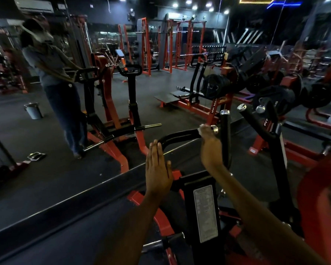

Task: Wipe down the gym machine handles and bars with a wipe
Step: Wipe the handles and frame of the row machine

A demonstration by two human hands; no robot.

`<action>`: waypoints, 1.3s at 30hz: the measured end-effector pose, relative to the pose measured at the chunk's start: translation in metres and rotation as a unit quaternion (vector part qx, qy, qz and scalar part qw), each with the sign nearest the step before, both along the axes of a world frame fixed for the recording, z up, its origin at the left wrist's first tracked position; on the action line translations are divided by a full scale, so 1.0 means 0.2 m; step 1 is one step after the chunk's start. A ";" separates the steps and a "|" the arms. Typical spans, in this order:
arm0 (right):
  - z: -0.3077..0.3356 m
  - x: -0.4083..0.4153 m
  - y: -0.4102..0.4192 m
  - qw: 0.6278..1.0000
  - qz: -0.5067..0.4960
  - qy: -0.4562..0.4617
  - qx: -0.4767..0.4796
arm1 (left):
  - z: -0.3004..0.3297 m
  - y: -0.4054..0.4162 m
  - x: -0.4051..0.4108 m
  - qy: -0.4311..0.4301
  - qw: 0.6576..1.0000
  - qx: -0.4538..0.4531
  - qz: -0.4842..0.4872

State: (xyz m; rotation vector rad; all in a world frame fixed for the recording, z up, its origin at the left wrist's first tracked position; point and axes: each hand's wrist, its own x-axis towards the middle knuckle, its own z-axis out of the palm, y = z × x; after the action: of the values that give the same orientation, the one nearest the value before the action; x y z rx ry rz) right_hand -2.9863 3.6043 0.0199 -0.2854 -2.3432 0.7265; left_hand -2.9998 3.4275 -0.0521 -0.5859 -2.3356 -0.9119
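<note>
We stand at an orange-and-black gym machine (pixel 197 190) facing a wall mirror (pixel 65 111). Our right hand (pixel 211 150) reaches forward to the curved black handle (pixel 180 135), its fingers (pixel 205 131) curled over the handle's far end beside the chrome end cap (pixel 214 129). A bit of white wipe (pixel 201 130) shows at the fingertips, pressed against the bar; most of it is hidden under the hand. Our left hand (pixel 158 169) is flat, its fingers (pixel 156 150) straight and together, holding nothing, the tips at the bend of the same handle. An upright black bar (pixel 225 134) rises just right of the right hand. A white instruction label (pixel 205 213) sits on the black column below. In the mirror we see a person's reflection (pixel 54 73) and a metal bucket (pixel 33 110) on the floor.
</note>
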 end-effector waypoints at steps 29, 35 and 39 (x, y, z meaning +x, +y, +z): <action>-0.38 0.25 -1.28 0.995 0.059 -0.058 -0.056 | -0.11 -1.25 0.12 -0.227 0.960 -0.164 -0.013; -0.45 -0.11 -1.37 0.991 0.059 -0.091 -0.081 | -0.18 -1.32 -0.28 -0.237 0.952 -0.190 -0.034; -0.51 -0.42 -1.34 0.990 0.015 -0.098 -0.100 | -0.18 -1.29 -0.63 -0.235 0.944 -0.224 -0.064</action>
State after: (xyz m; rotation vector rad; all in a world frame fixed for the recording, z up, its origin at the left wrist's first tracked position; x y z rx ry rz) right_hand -3.0703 3.3362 -0.0815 -0.4261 -2.4646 0.9917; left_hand -3.1259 3.1693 -0.0882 -0.7737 -3.0054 -0.6156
